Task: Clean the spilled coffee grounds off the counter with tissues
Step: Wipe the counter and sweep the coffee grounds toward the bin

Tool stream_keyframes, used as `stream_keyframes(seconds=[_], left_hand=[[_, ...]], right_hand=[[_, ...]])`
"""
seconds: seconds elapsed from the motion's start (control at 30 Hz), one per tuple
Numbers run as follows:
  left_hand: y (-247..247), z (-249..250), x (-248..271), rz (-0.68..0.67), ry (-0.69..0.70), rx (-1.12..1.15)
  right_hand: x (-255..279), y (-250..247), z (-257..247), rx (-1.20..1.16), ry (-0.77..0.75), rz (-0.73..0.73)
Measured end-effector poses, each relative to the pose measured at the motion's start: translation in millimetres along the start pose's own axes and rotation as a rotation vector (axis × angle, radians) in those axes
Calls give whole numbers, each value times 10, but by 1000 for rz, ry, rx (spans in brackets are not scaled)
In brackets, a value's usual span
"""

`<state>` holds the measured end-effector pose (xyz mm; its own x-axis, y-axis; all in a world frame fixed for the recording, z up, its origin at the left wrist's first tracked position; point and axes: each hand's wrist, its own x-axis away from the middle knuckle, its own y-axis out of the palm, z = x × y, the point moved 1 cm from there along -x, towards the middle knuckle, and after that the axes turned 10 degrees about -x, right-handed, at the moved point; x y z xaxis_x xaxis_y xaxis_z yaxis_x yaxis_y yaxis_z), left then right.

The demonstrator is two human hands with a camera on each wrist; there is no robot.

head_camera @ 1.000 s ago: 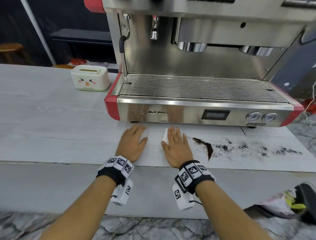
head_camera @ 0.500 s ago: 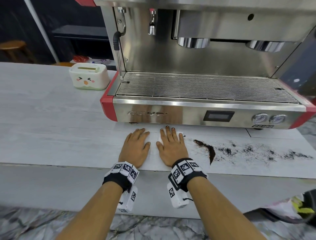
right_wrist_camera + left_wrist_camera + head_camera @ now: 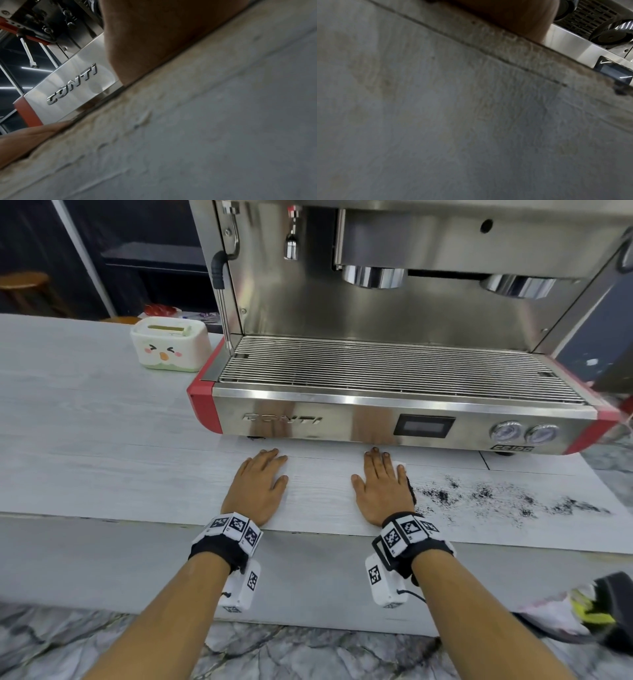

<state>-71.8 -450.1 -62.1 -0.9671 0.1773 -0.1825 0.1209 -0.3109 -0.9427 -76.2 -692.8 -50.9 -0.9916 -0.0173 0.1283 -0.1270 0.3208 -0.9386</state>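
Rightward goes the right hand (image 3: 382, 489) since a moment ago, fingers flat and straight, pressing the tissue (image 3: 400, 465) into the near edge of the coffee grounds (image 3: 486, 494). Left hand (image 3: 257, 486) lies flat on the table (image 3: 102, 460), holding nothing. Toward three o'clock the scatter looks mostly unwiped; early days. Beyond, the espresso machine (image 3: 394, 371).

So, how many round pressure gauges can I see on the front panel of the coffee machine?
2. Both sit at the right end of the espresso machine front panel: left gauge beside the display, right gauge next to the red corner. Others elsewhere may be hidden.
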Motion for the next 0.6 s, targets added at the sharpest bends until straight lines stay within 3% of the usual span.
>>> stream_keyframes(seconds=[0.3,0.6], left_hand=[[-39,40,-6,37,-11,35],[-42,40,-3,44,6,14]], right_hand=[[43,-171,228,-32,92,-11],[432,169,-592,-107,-176,-20]])
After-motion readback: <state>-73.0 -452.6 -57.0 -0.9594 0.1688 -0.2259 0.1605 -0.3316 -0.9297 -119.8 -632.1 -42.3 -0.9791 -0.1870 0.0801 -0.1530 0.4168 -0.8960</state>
